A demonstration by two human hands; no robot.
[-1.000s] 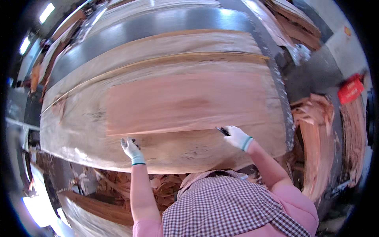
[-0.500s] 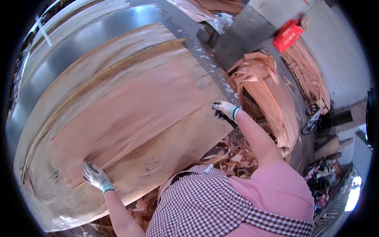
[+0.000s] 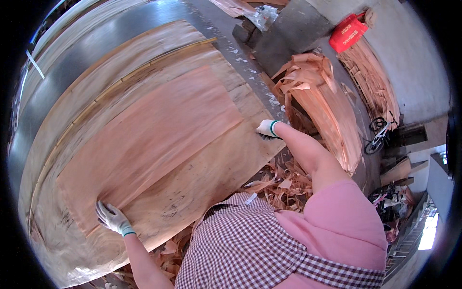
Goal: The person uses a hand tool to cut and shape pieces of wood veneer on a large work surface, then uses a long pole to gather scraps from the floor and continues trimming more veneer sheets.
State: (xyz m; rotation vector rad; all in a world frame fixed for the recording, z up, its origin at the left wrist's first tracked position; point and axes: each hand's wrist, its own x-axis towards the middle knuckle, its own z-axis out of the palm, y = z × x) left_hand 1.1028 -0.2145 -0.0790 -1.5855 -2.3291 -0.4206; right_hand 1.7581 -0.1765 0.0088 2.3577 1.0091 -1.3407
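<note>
A reddish-pink wood veneer sheet [image 3: 159,130] lies flat on a larger pale veneer sheet [image 3: 219,156]. My left hand [image 3: 113,218], in a white glove with a dark palm side, rests on the pink sheet near its lower left end, fingers spread. At the right end of the pale sheet is my right hand [image 3: 268,128], gloved the same way. Its fingers are curled under and mostly hidden, so what they may hold does not show. Beyond the pink sheet, a long thin bamboo-like rod [image 3: 122,79] lies across the pale wood.
Torn veneer scraps [image 3: 284,185] lie below the sheet's near edge. To the right stands a bundle of reddish veneer strips [image 3: 327,115]. Farther off are another strip pile [image 3: 370,77], a red bag [image 3: 347,34] and a bicycle [image 3: 379,137]. A shiny dark surface [image 3: 103,45] extends behind the sheets.
My right hand has come down beside the pale sheet's right end, and its dark fingertips have turned out of sight. My left hand stays on the pink sheet. The whole view has shifted slightly.
</note>
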